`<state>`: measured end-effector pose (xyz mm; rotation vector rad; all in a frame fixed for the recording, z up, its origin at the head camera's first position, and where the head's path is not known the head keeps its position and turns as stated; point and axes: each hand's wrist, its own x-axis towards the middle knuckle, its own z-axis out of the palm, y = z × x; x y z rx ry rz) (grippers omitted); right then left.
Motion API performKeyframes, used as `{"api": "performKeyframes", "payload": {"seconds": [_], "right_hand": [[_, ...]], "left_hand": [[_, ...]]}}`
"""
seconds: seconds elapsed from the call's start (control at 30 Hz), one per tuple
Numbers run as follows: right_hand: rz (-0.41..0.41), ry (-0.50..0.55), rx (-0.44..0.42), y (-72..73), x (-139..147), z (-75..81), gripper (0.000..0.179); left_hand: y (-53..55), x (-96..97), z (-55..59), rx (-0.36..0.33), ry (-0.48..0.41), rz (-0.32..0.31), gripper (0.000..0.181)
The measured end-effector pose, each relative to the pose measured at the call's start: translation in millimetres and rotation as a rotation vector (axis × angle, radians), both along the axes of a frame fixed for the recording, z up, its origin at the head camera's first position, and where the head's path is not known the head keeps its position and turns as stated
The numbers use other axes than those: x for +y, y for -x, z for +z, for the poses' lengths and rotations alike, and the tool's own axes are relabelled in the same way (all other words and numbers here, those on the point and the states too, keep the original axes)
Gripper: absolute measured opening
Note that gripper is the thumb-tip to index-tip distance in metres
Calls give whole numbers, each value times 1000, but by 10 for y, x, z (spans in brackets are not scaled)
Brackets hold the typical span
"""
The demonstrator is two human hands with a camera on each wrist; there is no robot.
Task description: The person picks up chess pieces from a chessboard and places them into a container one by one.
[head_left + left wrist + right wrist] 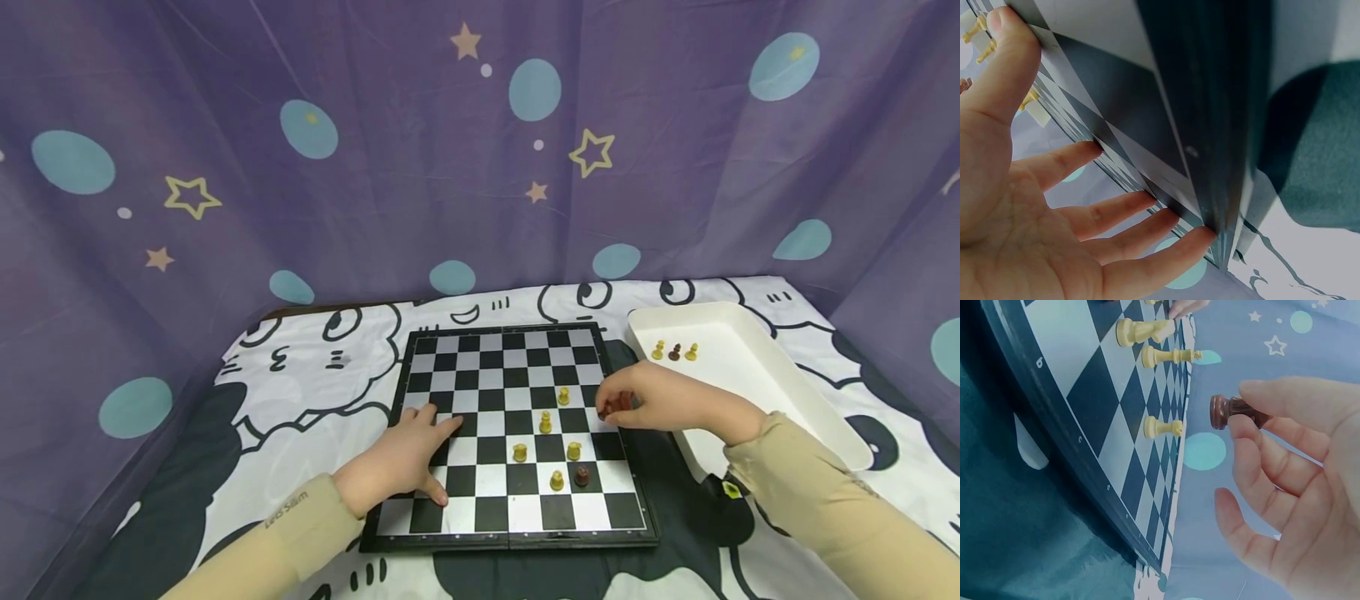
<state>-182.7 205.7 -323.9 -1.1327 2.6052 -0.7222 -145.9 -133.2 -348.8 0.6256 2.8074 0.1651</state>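
Note:
My right hand (pixel 660 398) is over the right edge of the chessboard (pixel 491 450), pinching a brown chess piece (pixel 1220 412) between thumb and fingers. The piece's round base points toward the board in the right wrist view, while its top is hidden by the fingers. Spread fingers of my left hand (pixel 401 458) rest on the board's left side, with fingertips (pixel 1200 237) at its surface. Several pale yellow pieces stand on the right half, among them a knight (pixel 1141 331) and a pawn (pixel 1161 427). One brown piece (pixel 582 476) stands near the front right.
A white tray (pixel 757 392) lies right of the board, partly behind my right forearm. Two yellow pawns (pixel 692 352) and a brown piece (pixel 675 352) stand in its far left part. A cartoon-print cloth (pixel 315 358) covers the table, and a purple curtain (pixel 390 208) hangs behind.

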Motion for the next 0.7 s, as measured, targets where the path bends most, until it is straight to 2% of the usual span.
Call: {"api": "performKeyframes", "payload": {"seconds": [0.23, 0.43, 0.7], "right_hand": [[-5, 33, 48, 5, 70, 0, 7], [-21, 62, 57, 13, 160, -4, 7], [-97, 77, 120, 50, 330, -41, 7]], "left_hand": [[-6, 4, -7, -3, 0, 0, 101], [-5, 6, -10, -4, -1, 2, 101], [-2, 10, 2, -6, 1, 5, 100]]}}
